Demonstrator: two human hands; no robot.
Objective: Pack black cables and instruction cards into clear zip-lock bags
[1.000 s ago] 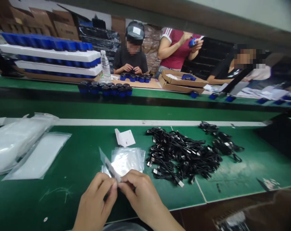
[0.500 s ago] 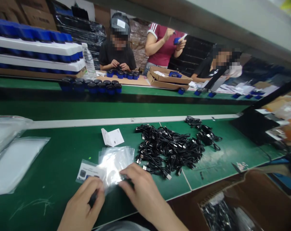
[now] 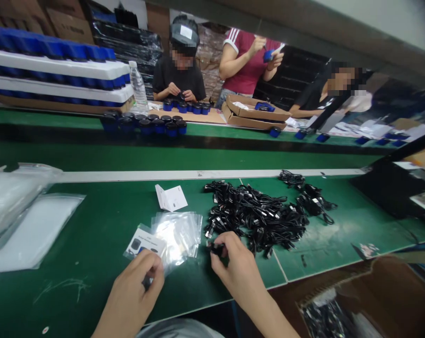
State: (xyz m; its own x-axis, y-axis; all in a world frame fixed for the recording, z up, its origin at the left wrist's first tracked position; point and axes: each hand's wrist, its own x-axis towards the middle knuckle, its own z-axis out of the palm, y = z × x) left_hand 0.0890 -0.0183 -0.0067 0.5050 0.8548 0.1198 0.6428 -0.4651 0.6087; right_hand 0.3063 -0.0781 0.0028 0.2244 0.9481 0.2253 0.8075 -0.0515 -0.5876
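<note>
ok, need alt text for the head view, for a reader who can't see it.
Head view of a green workbench: the right hand pinches a black cable end beside a heap of black cables, and the left hand is near a printed card and clear plastic bags. Across the bench, a co-worker sits behind blue-capped containers.

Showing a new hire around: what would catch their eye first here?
A big tangle of black cables sprawls across the green workbench, right of centre, with the right hand pinching a small black piece at its near edge. The left hand sits by clear plastic bags. Far left, white trays of blue-capped containers stack up.
</note>
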